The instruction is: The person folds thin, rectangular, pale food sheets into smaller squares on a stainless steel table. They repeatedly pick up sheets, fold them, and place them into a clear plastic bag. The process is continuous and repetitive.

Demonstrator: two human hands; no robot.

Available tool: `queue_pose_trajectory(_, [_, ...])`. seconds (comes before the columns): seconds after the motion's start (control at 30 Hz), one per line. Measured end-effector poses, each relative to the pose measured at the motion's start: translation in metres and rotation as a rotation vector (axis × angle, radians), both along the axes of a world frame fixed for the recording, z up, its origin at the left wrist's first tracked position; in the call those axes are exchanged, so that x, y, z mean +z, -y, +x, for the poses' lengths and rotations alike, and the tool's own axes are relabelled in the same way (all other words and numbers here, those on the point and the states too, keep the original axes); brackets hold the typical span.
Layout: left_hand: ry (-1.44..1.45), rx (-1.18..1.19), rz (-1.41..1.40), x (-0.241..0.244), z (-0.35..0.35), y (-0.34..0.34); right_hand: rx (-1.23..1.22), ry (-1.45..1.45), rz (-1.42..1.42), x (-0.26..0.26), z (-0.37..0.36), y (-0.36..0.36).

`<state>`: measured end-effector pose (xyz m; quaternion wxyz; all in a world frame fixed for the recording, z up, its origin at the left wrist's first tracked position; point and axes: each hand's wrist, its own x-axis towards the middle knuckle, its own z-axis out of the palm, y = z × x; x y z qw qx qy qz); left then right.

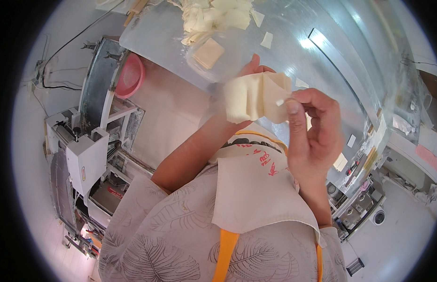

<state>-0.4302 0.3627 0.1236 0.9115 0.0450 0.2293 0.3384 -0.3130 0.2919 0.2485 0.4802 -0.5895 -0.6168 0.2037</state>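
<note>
A stack of thin, pale yellow dough sheets (244, 95), probably wrappers, rests across my left hand (253, 67). The thumb and some fingers show past the far edge of the stack, while the palm is hidden beneath. With thumb and forefinger, my right hand (317, 130) pinches the right edge of a sheet (275, 93) fanned out from the stack. A small white bit (280, 102) shows by those fingertips. Both hands are above the near edge of a metal worktable (281, 56), in front of my apron (253, 190).
A heap of loose dough sheets (218, 16) lies at the table's far side. Nearer is a square stack (208, 53) on clear plastic. Dough scraps (267, 40) and a long metal bar (340, 67) lie rightward. A pink basin (131, 75) and a white roller machine (86, 158) stand left.
</note>
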Motion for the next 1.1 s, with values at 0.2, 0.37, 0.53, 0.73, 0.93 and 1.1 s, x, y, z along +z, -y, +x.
queue_pose_trajectory(0.2, [-0.055, 0.074, 0.04, -0.008, -0.001, 0.002, -0.096, -0.076, -0.098, 0.021, 0.021, -0.017])
queue_pose_trajectory(0.37, [0.028, 0.101, -0.038, -0.018, -0.003, 0.001, -0.106, -0.201, -0.197, 0.014, 0.075, -0.056])
queue_pose_trajectory(0.53, [-0.021, 0.15, 0.102, -0.019, -0.003, 0.002, -0.214, 0.329, 0.013, 0.0, 0.06, -0.052])
queue_pose_trajectory(0.73, [-0.059, 0.129, 0.019, -0.007, -0.002, -0.004, 0.17, 0.224, -0.078, -0.013, -0.018, -0.002])
queue_pose_trajectory(0.93, [0.005, 0.136, 0.037, 0.0, -0.001, -0.009, 0.101, 0.33, -0.128, -0.022, -0.025, -0.004])
queue_pose_trajectory(1.1, [0.088, 0.14, 0.088, -0.014, -0.003, -0.012, 0.067, 0.097, -0.288, -0.023, -0.027, -0.002])
